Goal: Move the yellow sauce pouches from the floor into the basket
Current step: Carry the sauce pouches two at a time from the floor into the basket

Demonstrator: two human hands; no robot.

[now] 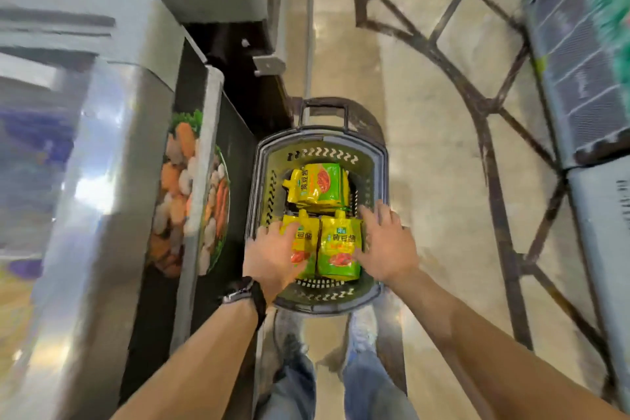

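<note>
A grey plastic basket (378,160) stands on the floor in front of my feet. Inside it lie yellow-and-green sauce pouches: a stack at the far end (317,186) and two side by side at the near end, the left pouch (301,240) and the right pouch (339,249). My left hand (271,261) rests over the left near pouch with fingers spread. Over the basket's right rim my right hand (387,245) hovers, fingers apart, its thumb touching the right pouch. Neither hand visibly grips a pouch. No pouch shows on the floor.
A steel freezer cabinet (112,153) with a food picture on its side stands close on the left. Grey crates (579,78) line the right edge. Shadows of a metal frame cross the tiled floor (433,164). My shoes (289,327) sit just behind the basket.
</note>
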